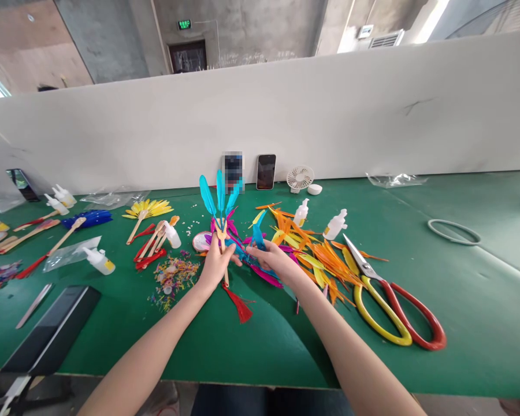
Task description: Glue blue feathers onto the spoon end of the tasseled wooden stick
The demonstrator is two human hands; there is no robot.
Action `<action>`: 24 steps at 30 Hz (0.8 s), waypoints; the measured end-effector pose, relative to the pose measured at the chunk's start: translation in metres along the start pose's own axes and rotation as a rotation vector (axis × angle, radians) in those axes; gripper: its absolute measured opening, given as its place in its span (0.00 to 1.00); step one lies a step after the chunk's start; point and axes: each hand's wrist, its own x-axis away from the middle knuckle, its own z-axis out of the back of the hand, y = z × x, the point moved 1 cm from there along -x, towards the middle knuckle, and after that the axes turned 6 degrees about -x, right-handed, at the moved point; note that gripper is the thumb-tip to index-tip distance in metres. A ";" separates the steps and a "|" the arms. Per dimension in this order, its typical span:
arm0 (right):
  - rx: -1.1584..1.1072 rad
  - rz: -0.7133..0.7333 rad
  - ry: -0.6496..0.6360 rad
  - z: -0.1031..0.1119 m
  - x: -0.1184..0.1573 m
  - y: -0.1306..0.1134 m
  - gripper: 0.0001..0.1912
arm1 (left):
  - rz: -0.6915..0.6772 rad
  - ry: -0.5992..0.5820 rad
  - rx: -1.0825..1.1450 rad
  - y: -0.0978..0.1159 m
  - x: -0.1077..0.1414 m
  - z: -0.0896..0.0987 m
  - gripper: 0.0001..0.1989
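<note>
turquoise slender feathers (221, 193) atop wooden handle (222, 234), stringy red tassel (241, 307)

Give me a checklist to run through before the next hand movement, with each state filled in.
1. Left hand has the wooden handle in its grip: ok.
2. Right hand has a single blue feather in its grip: ok.
3. Three turquoise feathers stand up from the handle: ok.
4. Glue on the blue feather's lower end: cannot tell, fingers hide it.
5. Space beneath the hands uncluttered: not ok, magenta feathers lie there.
6. Scissors clear of both hands: ok.
</note>
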 end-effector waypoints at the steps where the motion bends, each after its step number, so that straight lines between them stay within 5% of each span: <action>1: 0.010 -0.011 -0.029 0.000 0.000 0.000 0.18 | 0.000 0.005 0.004 0.001 0.000 0.000 0.16; 4: 0.016 -0.022 -0.060 -0.001 0.000 0.001 0.17 | 0.009 0.017 0.015 0.003 0.001 0.001 0.17; 16: 0.266 0.220 0.320 0.013 -0.009 0.002 0.13 | 0.015 0.102 0.131 -0.002 -0.004 0.000 0.09; 24: 0.378 0.174 0.318 0.012 -0.007 -0.001 0.11 | 0.033 0.100 0.160 0.003 -0.002 0.000 0.08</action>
